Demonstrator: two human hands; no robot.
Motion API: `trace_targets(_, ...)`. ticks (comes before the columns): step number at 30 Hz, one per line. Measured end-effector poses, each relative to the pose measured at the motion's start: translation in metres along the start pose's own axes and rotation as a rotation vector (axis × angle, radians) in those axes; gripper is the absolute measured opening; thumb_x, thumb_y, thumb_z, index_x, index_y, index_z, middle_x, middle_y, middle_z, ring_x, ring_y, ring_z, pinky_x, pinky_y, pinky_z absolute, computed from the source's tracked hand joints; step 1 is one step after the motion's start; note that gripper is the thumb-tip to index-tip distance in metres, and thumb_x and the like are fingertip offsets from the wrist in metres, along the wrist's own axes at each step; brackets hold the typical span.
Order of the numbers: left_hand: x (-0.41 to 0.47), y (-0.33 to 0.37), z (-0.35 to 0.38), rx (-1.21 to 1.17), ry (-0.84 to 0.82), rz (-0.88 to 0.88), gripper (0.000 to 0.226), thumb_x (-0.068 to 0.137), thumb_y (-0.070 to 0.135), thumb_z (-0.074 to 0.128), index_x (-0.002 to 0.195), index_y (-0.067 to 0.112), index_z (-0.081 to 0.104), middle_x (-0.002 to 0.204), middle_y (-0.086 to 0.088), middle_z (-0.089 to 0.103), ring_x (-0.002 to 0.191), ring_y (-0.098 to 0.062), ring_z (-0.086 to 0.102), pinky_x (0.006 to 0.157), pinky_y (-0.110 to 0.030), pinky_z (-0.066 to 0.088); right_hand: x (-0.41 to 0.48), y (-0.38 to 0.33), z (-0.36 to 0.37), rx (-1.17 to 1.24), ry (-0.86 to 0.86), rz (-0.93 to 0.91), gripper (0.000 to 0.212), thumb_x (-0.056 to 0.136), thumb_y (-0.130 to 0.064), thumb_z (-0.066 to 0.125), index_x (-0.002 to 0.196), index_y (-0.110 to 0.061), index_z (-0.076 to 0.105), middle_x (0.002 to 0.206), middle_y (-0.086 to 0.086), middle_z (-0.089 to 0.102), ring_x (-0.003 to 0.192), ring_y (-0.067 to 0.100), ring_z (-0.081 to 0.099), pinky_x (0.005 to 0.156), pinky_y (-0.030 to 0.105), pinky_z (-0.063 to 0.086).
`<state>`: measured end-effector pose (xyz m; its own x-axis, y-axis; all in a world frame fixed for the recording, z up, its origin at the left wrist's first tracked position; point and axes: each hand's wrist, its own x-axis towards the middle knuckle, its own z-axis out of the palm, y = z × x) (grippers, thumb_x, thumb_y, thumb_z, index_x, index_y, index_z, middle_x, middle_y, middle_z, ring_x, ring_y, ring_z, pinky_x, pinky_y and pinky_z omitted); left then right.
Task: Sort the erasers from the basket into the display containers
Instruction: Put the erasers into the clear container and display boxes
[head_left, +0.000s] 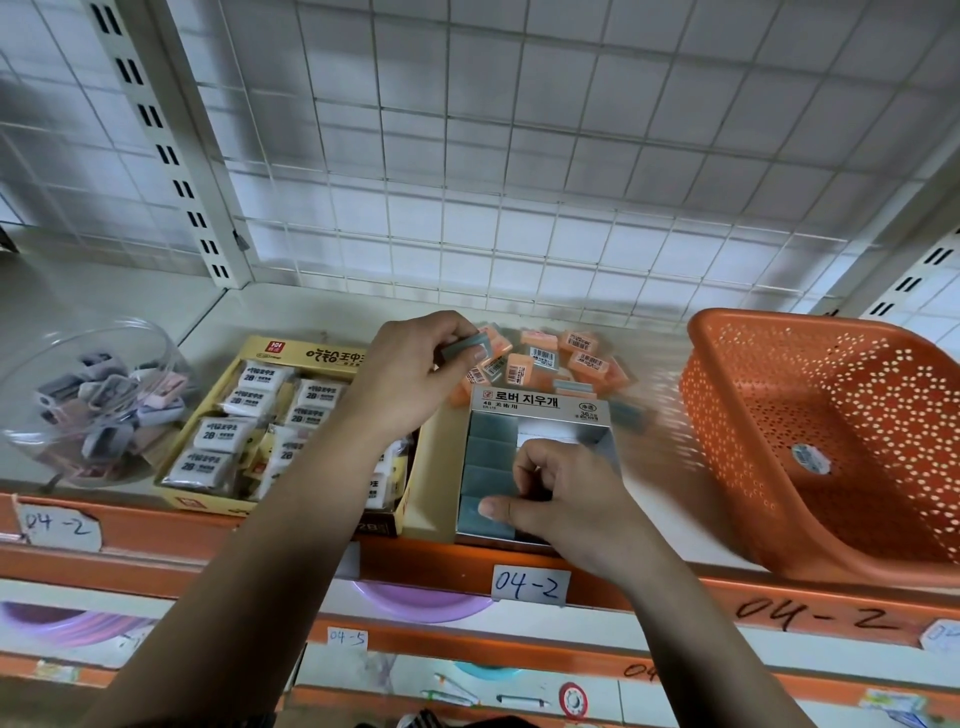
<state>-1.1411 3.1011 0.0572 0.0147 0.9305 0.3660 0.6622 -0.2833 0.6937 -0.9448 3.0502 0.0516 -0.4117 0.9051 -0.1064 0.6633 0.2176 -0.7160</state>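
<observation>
Fingers (447, 328) of left hand (410, 374) pinching grey-blue rectangular rubber eraser (464, 347), just far-left of grey cardboard display box (540, 410); right hand (566, 499) curled inside, grip unclear.

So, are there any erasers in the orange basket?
No, the orange basket holds only a round sticker; the loose erasers lie on the shelf.

Shelf tag (530, 584) reads 04-2; erasers (223, 434) read 2B.
</observation>
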Motion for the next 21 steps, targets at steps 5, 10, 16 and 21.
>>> trace_targets(5, -0.001, 0.002, 0.001, -0.036, -0.029, -0.024, 0.007, 0.089, 0.022, 0.068, 0.095, 0.018, 0.069, 0.088, 0.01, 0.072, 0.084, -0.006, 0.067, 0.076, -0.025, 0.05, 0.001, 0.009, -0.002, 0.035, 0.009, -0.05, 0.022, 0.081, -0.038, 0.074, 0.074, -0.024, 0.059, 0.07, -0.007, 0.062, 0.067, 0.004, 0.058, 0.062, 0.024, 0.048)
trace_targets(10, 0.0, 0.003, 0.0, -0.177, -0.066, -0.063, 0.004, 0.088, 0.021, 0.071, 0.089, 0.024, 0.068, 0.094, 0.011, 0.074, 0.098, -0.006, 0.068, 0.088, -0.024, 0.05, 0.007, 0.03, -0.026, -0.029, 0.39, -0.243, 0.008, 0.084, -0.015, 0.072, 0.084, -0.022, 0.067, 0.082, -0.017, 0.065, 0.081, -0.002, 0.06, 0.068, 0.013, 0.046)
trace_targets(16, 0.003, 0.014, -0.002, -0.339, -0.171, -0.098, 0.006, 0.086, 0.017, 0.071, 0.087, 0.023, 0.071, 0.089, 0.016, 0.074, 0.086, 0.001, 0.069, 0.075, -0.012, 0.046, 0.025, 0.069, -0.033, -0.214, 0.633, -0.276, 0.014, 0.077, 0.002, 0.072, 0.085, -0.009, 0.068, 0.092, 0.003, 0.062, 0.082, 0.014, 0.058, 0.078, 0.028, 0.052)
trace_targets(21, 0.004, 0.029, -0.005, -0.489, -0.333, -0.182, 0.007, 0.09, 0.011, 0.065, 0.094, 0.012, 0.07, 0.086, 0.002, 0.075, 0.066, -0.017, 0.07, 0.052, -0.016, 0.044, 0.029, 0.081, -0.027, -0.089, 0.623, -0.258, 0.015, 0.079, 0.006, 0.069, 0.087, -0.007, 0.068, 0.09, 0.006, 0.062, 0.08, 0.011, 0.055, 0.076, 0.003, 0.039)
